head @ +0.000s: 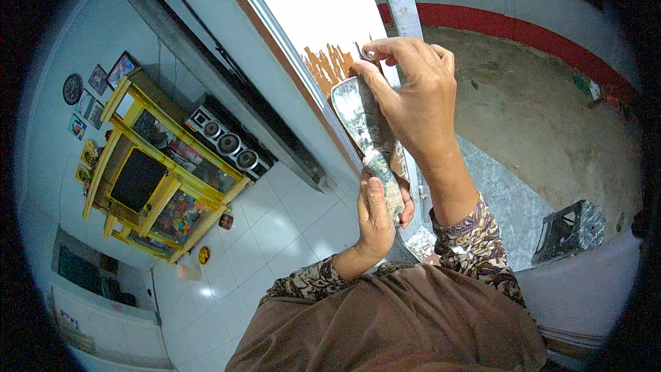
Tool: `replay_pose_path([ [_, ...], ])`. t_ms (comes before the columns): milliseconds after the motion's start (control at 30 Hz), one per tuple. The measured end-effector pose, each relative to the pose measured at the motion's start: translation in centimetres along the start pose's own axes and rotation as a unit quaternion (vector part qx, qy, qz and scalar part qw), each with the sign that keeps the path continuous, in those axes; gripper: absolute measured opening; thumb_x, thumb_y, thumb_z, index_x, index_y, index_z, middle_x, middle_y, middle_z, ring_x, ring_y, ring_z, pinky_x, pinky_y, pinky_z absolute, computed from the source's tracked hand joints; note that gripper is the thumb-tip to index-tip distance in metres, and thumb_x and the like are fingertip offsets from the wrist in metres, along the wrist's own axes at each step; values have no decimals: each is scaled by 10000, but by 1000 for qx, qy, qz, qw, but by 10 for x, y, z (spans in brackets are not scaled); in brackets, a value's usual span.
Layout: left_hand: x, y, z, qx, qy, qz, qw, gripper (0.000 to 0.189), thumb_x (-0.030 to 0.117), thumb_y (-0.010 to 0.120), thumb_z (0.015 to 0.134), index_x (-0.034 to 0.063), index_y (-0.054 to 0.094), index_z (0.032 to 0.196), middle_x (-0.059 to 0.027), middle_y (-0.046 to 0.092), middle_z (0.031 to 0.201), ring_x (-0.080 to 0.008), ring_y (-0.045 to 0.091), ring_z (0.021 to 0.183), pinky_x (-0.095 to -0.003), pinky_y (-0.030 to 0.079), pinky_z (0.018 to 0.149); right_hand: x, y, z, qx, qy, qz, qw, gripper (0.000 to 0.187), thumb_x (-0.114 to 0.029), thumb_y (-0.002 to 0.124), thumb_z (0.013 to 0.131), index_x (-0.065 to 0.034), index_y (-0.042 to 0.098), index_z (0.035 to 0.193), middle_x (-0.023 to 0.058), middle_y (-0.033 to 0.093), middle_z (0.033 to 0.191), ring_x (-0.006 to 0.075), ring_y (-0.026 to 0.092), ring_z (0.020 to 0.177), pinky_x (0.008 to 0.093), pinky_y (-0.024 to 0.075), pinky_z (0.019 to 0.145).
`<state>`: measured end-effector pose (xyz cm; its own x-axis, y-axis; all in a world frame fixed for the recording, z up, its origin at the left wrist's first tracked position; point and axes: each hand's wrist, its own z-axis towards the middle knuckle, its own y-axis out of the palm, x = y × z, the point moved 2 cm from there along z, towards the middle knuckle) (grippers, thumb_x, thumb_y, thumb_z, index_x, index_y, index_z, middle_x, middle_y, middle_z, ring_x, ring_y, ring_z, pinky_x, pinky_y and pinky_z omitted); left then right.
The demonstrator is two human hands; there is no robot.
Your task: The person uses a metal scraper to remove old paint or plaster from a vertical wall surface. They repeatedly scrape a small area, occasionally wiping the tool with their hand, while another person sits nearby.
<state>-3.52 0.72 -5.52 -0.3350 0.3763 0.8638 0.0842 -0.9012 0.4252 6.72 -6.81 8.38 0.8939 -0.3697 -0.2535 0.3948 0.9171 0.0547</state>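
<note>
My left hand (378, 217) is wrapped around the handle of a paint scraper (356, 111), its thumb lying along the handle. The scraper points up and away from me, its wide blade smeared with whitish residue. Above the blade, my right hand (413, 80) is raised with thumb and forefinger curled close together. A small pale bit shows by those fingertips; whether they pinch it cannot be made out. Just beyond is a white-painted panel (315, 2), its lower part scraped into a ragged brown patch (328, 67). The right hand hides part of the panel's edge.
White paint flakes (421, 243) lie below my hands. At left stand a yellow cabinet (170, 178) and a speaker unit (227, 142) on white floor tiles (279, 217). A dark plastic stool (570, 232) stands at right, near a concrete floor (521, 93).
</note>
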Motion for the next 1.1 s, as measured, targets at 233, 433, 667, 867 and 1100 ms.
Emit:
replay_pose_path([
  [233,0,3,-6,-27,11,12,999,511,540,309,1040,49,453,1031,-81,533,796,-148,493,499,-272,387,404,4,1,3,-16,39,30,999,122,-174,731,812,-86,648,818,45,651,755,210,620,745,385,386,829],
  [433,4,4,-5,-52,4,24,998,495,548,299,1040,75,433,1105,-79,524,805,-142,472,497,-271,382,408,4,4,14,-90,182,161,966,102,-119,688,804,-22,664,823,99,683,771,188,652,682,312,499,700],
  [667,2,5,-4,-31,-1,11,999,474,530,288,1048,82,432,1111,-78,517,801,-146,469,494,-274,384,409,13,-2,15,-79,234,340,907,172,-149,695,842,22,685,857,38,670,751,78,590,687,242,487,620],
  [867,3,-1,0,-51,-3,30,998,490,532,287,1048,70,438,1103,-79,523,798,-149,469,489,-275,384,409,8,-23,-1,-85,97,47,990,336,-122,715,830,-86,686,1163,56,701,984,169,636,892,336,441,886],
  [1100,3,3,-1,-33,2,17,999,505,543,292,1043,64,436,1108,-80,523,792,-147,468,491,-274,378,405,6,-5,-6,-38,27,57,997,397,-157,764,778,-127,646,1156,22,652,924,176,616,854,357,404,839],
])
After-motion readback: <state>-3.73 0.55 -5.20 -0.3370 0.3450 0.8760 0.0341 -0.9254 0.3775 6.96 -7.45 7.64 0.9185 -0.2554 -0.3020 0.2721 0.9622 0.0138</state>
